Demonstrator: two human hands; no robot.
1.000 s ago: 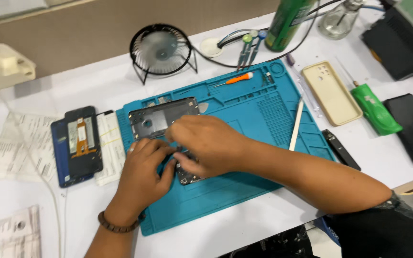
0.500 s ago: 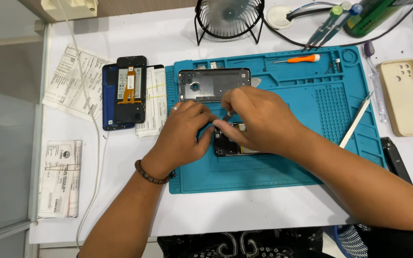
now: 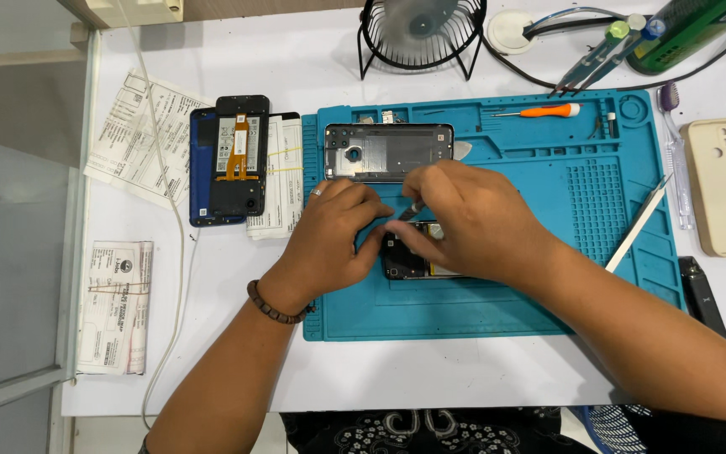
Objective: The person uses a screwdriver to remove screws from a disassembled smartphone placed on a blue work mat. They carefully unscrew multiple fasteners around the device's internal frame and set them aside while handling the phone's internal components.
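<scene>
Head view shows both hands meeting over an opened phone (image 3: pixel 413 256) that lies flat on the blue work mat (image 3: pixel 548 294), its long axis running left to right, with most of its body hidden under the right hand (image 3: pixel 472 223). The phone sits directly beneath the fingertips of both hands, a little nearer the person than the grey phone frame (image 3: pixel 388 151) lying just beyond it on the same mat. The left hand (image 3: pixel 329 244) curls its fingers against the phone's left end, steadying it there. The right hand's fingers are pinched on a thin metal tool (image 3: pixel 413 210), its tip angled down and left toward the phone's upper-left corner; both hands are equally close, touching or nearly so. A spudger (image 3: pixel 636 225) rests apart to the right.
</scene>
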